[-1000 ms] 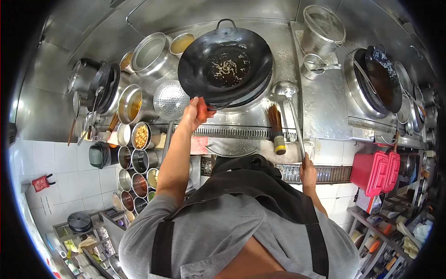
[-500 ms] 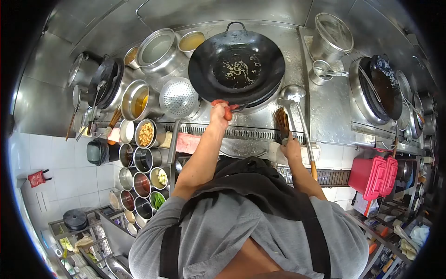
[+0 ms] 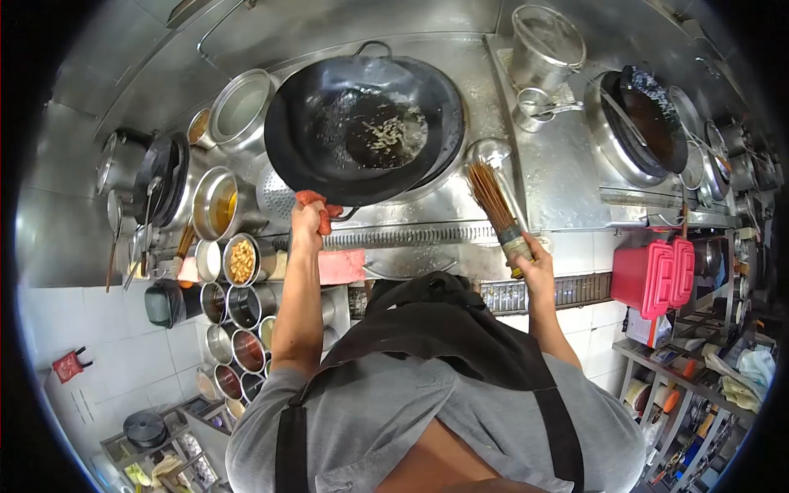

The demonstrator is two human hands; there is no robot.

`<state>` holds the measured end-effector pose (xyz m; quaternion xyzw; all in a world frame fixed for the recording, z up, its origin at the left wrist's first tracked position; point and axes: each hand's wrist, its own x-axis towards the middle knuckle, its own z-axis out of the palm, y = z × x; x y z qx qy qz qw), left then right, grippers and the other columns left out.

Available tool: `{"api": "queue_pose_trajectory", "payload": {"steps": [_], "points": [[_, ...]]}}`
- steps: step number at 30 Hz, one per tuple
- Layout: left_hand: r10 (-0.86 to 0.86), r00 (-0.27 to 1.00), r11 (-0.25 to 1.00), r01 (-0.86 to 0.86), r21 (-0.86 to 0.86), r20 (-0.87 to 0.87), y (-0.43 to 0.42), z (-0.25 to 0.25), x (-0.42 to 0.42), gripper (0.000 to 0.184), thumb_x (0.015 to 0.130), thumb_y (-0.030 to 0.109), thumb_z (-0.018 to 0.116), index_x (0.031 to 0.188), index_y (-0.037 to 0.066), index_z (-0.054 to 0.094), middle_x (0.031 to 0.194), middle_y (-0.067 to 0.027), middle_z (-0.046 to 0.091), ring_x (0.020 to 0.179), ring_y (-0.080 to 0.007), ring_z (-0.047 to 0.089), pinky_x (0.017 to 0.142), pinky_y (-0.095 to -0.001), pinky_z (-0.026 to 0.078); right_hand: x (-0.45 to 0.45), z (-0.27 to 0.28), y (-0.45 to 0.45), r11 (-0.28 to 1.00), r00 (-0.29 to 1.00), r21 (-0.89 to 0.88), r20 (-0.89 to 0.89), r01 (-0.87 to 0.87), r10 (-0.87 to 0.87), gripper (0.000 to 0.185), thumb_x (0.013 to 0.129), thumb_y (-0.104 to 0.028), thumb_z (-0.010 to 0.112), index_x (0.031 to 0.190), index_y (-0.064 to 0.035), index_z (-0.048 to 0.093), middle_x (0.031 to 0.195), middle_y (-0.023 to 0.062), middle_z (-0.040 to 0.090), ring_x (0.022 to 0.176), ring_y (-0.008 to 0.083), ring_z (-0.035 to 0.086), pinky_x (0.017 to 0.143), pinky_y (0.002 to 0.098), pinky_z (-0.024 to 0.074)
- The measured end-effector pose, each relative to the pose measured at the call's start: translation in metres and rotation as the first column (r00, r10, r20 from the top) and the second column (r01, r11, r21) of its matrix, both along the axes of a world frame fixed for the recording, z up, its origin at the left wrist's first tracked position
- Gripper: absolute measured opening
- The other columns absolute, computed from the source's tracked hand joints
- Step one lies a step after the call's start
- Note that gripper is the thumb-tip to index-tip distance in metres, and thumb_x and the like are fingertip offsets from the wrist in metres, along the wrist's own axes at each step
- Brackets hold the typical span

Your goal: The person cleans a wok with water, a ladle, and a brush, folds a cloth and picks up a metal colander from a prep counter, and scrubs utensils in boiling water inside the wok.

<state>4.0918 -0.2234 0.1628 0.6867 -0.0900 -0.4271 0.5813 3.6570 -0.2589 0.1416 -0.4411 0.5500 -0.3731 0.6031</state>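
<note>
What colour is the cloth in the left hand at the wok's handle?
The cloth is red, seen best in the head view.

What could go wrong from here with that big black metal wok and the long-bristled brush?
The round black wok sits off-centre over the dark ring, so the liquid and pale bits inside might slop over its rim.

The left hand grips through a crumpled red cloth, which could slip.

The right hand holds the brown bristle brush close to the steel ladle and might knock it.
</note>
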Motion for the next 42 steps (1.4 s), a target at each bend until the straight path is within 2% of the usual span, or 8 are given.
{"api": "queue_pose_trajectory", "payload": {"steps": [13,20,23,27,33,34,36,42], "points": [[-0.059,0.828,0.996,0.086,-0.022,0.558,0.028,0.002,0.024,0.027,0.067,-0.006,0.046,0.093,-0.002,0.054,0.079,-0.0124,0.063,0.07,-0.025,0.065,0.064,-0.0339,0.053,0.156,0.017,-0.027,0.649,0.67,-0.221,-0.429,-0.728,0.606,0.059,0.072,-0.028,0.067,0.125,-0.0053,0.052,0.104,0.0234,0.061,0.097,0.0363,0.059,0.086,0.0364,0.0454],[-0.081,0.481,0.997,0.054,0.062,0.873,0.044,0.016,-0.024,0.029,0.068,-0.002,0.05,0.097,-0.003,0.055,0.077,-0.0135,0.064,0.074,-0.0228,0.065,0.07,-0.0323,0.051,0.159,0.016,-0.039,0.716,0.7,-0.026,-0.239,-0.698,0.673,0.059,0.069,-0.028,0.069,0.122,-0.0048,0.055,0.105,0.0208,0.063,0.097,0.0322,0.061,0.086,0.0338,0.045],[0.171,0.367,0.971,0.092,-0.219,0.914,0.042,-0.005,-0.03,0.032,0.069,-0.003,0.048,0.1,-0.002,0.054,0.066,-0.0143,0.062,0.044,-0.0197,0.058,0.044,-0.0323,0.048,0.163,0.021,-0.044,0.707,0.701,-0.086,-0.263,-0.702,0.663,0.058,0.068,-0.026,0.07,0.12,-0.0044,0.056,0.106,0.0198,0.063,0.095,0.0284,0.062,0.086,0.0308,0.0452],[0.062,0.742,0.998,-0.041,-0.048,0.667,0.034,0.048,-0.057,0.034,0.067,-0.002,0.049,0.101,-0.003,0.055,0.07,-0.0144,0.064,0.059,-0.0239,0.064,0.058,-0.0337,0.05,0.174,0.031,-0.04,0.714,0.749,-0.226,-0.214,-0.662,0.627,0.057,0.068,-0.028,0.071,0.119,-0.0054,0.058,0.102,0.0191,0.064,0.091,0.0279,0.064,0.084,0.0313,0.0462],[0.071,0.567,0.997,-0.069,-0.038,0.821,0.031,0.018,-0.021,0.03,0.065,-0.001,0.052,0.094,-0.001,0.06,0.075,-0.0155,0.066,0.068,-0.0288,0.065,0.067,-0.0355,0.05,0.165,-0.071,-0.073,0.731,0.856,-0.449,-0.224,-0.515,0.465,0.05,0.073,-0.027,0.069,0.119,-0.0112,0.058,0.096,0.0147,0.067,0.086,0.0234,0.064,0.081,0.0318,0.0474],[0.071,0.529,0.996,-0.081,-0.033,0.846,0.032,0.017,-0.02,0.03,0.064,0.0,0.052,0.094,-0.001,0.06,0.076,-0.0157,0.066,0.069,-0.0296,0.065,0.067,-0.0357,0.05,0.143,-0.051,-0.082,0.913,0.882,0.037,-0.246,-0.407,0.403,0.048,0.074,-0.023,0.066,0.119,-0.0088,0.058,0.094,0.0167,0.067,0.086,0.0257,0.064,0.078,0.0333,0.0485],[0.08,0.527,0.995,-0.092,-0.037,0.846,0.03,0.017,-0.021,0.03,0.064,0.0,0.053,0.093,-0.001,0.061,0.076,-0.016,0.066,0.069,-0.0303,0.065,0.067,-0.036,0.05,0.109,-0.042,-0.089,0.934,0.855,-0.267,-0.515,-0.236,0.069,0.051,0.077,-0.02,0.063,0.124,-0.004,0.052,0.093,0.0211,0.065,0.087,0.0335,0.063,0.079,0.0396,0.0486],[0.071,0.525,0.991,-0.136,0.002,0.848,0.022,0.036,-0.039,0.028,0.065,0.001,0.054,0.092,-0.001,0.061,0.076,-0.0172,0.066,0.068,-0.0302,0.065,0.067,-0.0357,0.049,0.109,0.0,-0.05,0.786,0.796,-0.26,-0.431,-0.56,0.425,0.058,0.074,-0.027,0.069,0.126,-0.0102,0.052,0.112,0.0212,0.059,0.103,0.034,0.058,0.092,0.0362,0.0441]]}}
